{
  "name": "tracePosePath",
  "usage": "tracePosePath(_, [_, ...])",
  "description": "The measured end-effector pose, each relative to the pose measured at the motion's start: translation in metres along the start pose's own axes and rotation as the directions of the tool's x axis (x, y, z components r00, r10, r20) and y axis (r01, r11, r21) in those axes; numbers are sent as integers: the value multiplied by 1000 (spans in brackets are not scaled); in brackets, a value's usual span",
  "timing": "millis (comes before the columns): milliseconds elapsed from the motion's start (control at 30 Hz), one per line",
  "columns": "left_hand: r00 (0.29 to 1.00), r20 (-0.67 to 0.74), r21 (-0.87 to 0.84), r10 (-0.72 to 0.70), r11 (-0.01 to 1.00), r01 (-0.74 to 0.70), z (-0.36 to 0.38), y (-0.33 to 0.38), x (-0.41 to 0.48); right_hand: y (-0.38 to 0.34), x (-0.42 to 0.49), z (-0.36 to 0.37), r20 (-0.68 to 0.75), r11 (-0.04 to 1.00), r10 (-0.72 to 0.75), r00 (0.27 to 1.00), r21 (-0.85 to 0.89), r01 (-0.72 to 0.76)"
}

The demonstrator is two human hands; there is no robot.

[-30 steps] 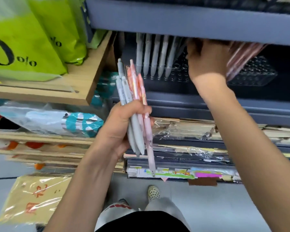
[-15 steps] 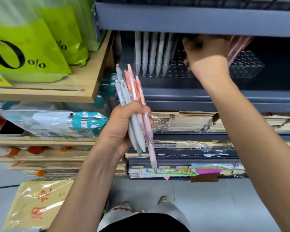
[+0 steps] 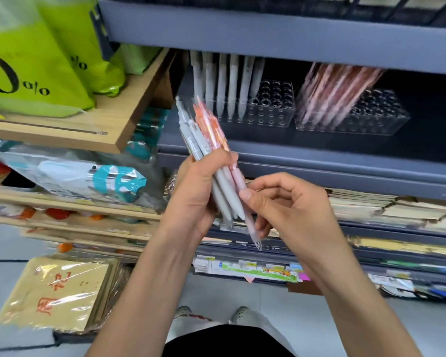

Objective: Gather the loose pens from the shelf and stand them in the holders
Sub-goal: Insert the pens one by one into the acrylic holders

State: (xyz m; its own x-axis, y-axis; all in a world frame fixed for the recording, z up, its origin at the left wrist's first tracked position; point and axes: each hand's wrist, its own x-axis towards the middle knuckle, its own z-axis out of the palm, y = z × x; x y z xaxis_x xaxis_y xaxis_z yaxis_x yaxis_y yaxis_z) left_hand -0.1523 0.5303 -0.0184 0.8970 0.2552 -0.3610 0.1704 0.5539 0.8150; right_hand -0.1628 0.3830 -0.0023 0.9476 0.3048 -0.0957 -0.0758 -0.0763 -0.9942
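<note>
Pens [image 3: 211,155] are sitting bunched in the left hand [image 3: 198,191], which is clamping them mid-barrel, long axes tilting up-left with tips pointing down-right. Just beside them, the right hand [image 3: 286,210] is pinching the pink pen [image 3: 245,202] near its lower end, being the nearer hand to draw it out. Above right, two clear holders [image 3: 273,109] are standing part-filled on the grey shelf [image 3: 319,150].

The pink pens [image 3: 337,96] in the right holder [image 3: 353,119] are motion-blurred, their number unreadable. The shelf edge above [image 3: 268,32] hides the grey pens' [image 3: 229,81] tops. The left hand [image 3: 198,191] covers the bundle's [image 3: 206,135] middle, so its count is unclear.
</note>
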Motion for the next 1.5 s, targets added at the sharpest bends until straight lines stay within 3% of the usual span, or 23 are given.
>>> tracePosePath(367, [996, -64, -150, 61, 986, -70, 40, -16, 3, 3, 13, -33, -36, 995, -40, 999, 87, 43])
tracePosePath(633, [994, -101, -180, 44, 982, -62, 38, 0, 8, 6, 20, -47, -80, 894, 59, 995, 448, -17])
tracePosePath(1033, [994, -25, -181, 105, 978, -107, 33, -1, 16, 40, -13, -68, -154, 815, 46, 987, 577, 52])
tracePosePath(1133, [994, -15, -176, 110, 978, -111, 37, -7, 13, 35, -12, -86, -225, 871, 16, 974, 482, 97])
tracePosePath(1300, [990, -36, -164, 134, 977, -138, 47, -17, 6, 19, 9, -132, -292, 981, -69, 954, 154, 118])
tracePosePath(1500, [979, -98, -160, 181, 968, -195, 61, -35, -2, 1, 63, -186, -344, 958, -235, 909, -239, 157])
